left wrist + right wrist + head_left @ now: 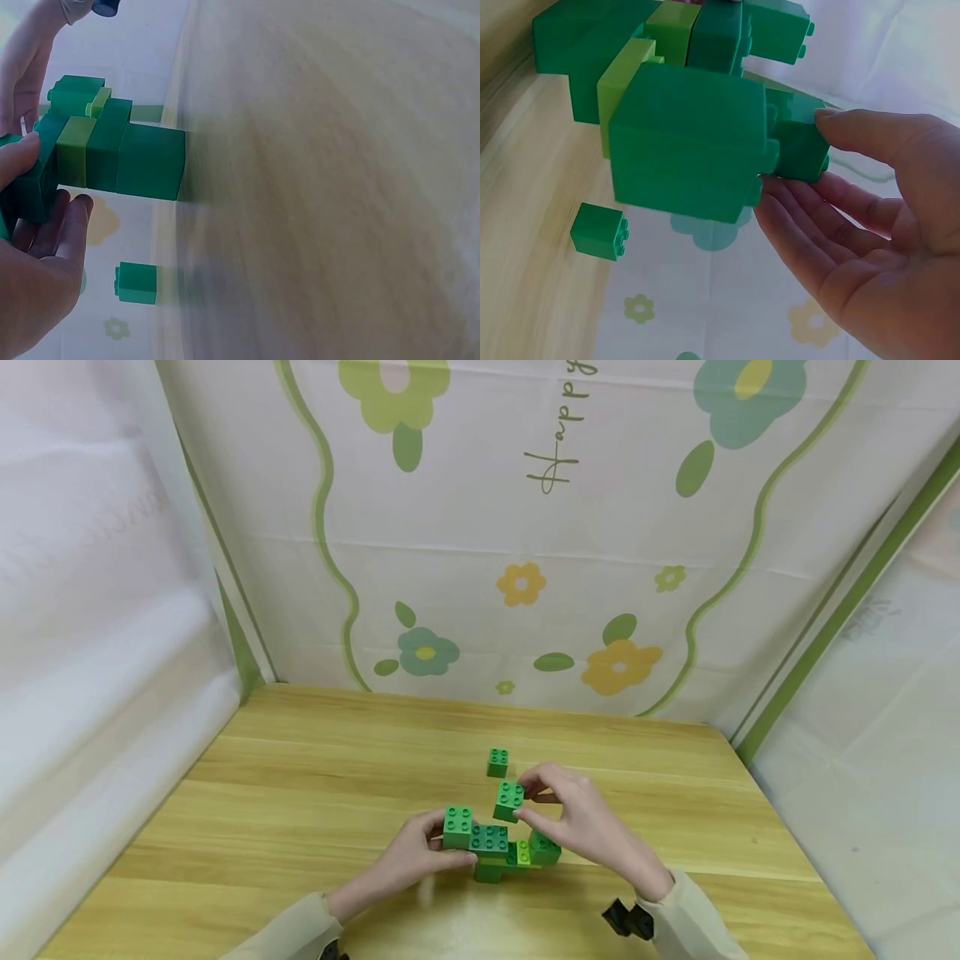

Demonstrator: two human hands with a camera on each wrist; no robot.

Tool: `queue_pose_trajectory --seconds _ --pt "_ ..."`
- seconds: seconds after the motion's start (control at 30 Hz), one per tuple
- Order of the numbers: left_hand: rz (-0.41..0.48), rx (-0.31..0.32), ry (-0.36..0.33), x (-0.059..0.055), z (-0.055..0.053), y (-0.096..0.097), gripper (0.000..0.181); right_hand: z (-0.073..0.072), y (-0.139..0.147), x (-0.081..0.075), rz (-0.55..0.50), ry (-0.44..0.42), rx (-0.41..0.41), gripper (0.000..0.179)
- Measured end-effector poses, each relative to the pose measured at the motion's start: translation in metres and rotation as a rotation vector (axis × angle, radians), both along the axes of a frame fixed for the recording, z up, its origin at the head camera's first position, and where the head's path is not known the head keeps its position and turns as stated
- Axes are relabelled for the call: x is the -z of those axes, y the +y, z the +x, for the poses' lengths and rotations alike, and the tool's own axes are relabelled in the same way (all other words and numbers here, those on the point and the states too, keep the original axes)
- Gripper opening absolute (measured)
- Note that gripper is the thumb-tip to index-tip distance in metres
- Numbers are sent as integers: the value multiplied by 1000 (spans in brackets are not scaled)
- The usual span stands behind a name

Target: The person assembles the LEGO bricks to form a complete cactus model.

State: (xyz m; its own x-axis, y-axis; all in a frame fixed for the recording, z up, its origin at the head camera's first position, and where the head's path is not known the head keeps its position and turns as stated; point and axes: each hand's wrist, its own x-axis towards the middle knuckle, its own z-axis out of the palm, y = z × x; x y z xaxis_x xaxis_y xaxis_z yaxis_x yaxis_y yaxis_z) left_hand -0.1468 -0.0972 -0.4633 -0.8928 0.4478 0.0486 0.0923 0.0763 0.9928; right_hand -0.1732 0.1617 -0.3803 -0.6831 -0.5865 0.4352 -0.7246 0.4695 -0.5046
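A built-up piece of toy building bricks (489,841), in dark green, green and lime, stands just above or on the table. My left hand (408,860) grips its left end, with the thumb in front and the fingers behind, as the left wrist view also shows. Between thumb and fingertips, my right hand (581,818) pinches a green brick (508,802) with studs facing up. This brick is held behind and above the built piece; in the right wrist view the held brick (799,142) is partly covered by the piece's near block (686,142).
A single green brick (497,763) lies loose on the wooden table (322,760), beyond both hands. White cloth with printed flowers (521,583) hangs at the back, and further white cloth walls (112,652) flank the table on both sides.
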Motion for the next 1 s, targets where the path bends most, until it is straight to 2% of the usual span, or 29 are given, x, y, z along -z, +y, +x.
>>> queue_pose_trajectory --seconds 0.2,0.53,0.77,1.0 --pt "2 8 1 0 0 0 54 5 -3 -1 -3 5 -39 26" --pt "2 0 4 0 0 0 56 11 -5 -1 8 -53 -89 25" --pt "-1 -1 1 0 1 0 54 11 -6 0 30 -82 -95 26" --pt "12 1 -19 -3 2 0 54 11 -5 2 30 -54 -134 29"
